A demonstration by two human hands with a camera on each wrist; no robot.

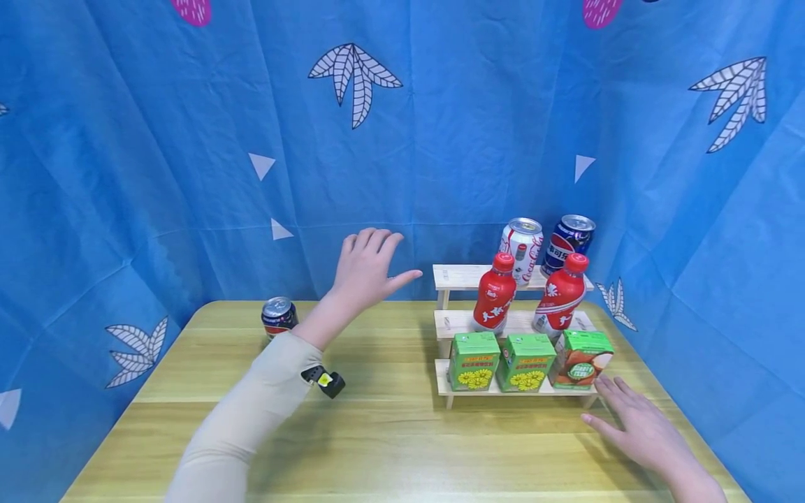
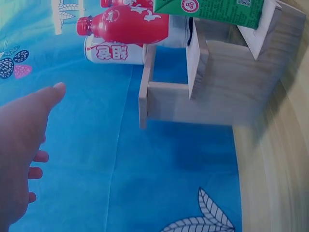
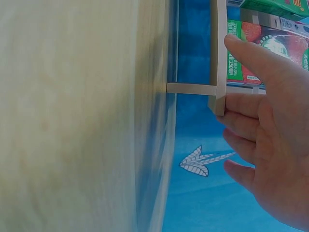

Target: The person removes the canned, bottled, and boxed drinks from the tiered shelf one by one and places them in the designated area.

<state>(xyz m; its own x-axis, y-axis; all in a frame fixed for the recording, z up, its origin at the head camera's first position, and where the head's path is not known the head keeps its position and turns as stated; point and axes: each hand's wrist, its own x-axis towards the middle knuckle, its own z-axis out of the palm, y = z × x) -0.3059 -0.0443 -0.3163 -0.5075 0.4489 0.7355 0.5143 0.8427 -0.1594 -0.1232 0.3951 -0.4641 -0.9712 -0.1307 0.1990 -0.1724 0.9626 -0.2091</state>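
Note:
My left hand [image 1: 367, 269] is raised in the air left of a three-step wooden rack [image 1: 462, 277], thumb stretched out and nothing held. In the left wrist view, its thumb points toward the rack's side. Beside the rack's front right corner, my right hand [image 1: 641, 426] has its fingers extended, fingertips right at the lowest step's end. The closest thing to it is a green drink carton with a red fruit picture [image 1: 581, 360]. Two green cartons with yellow flowers [image 1: 476, 360] share that step. Two red bottles [image 1: 495, 297] stand on the middle step.
On the top step are a white Coca-Cola can [image 1: 528, 244] and a dark blue Pepsi can [image 1: 568, 244]. Another dark can [image 1: 279, 316] stands at the wooden table's [image 1: 377, 447] back left, partly behind the left forearm. A blue patterned curtain [image 1: 440, 140] surrounds the table.

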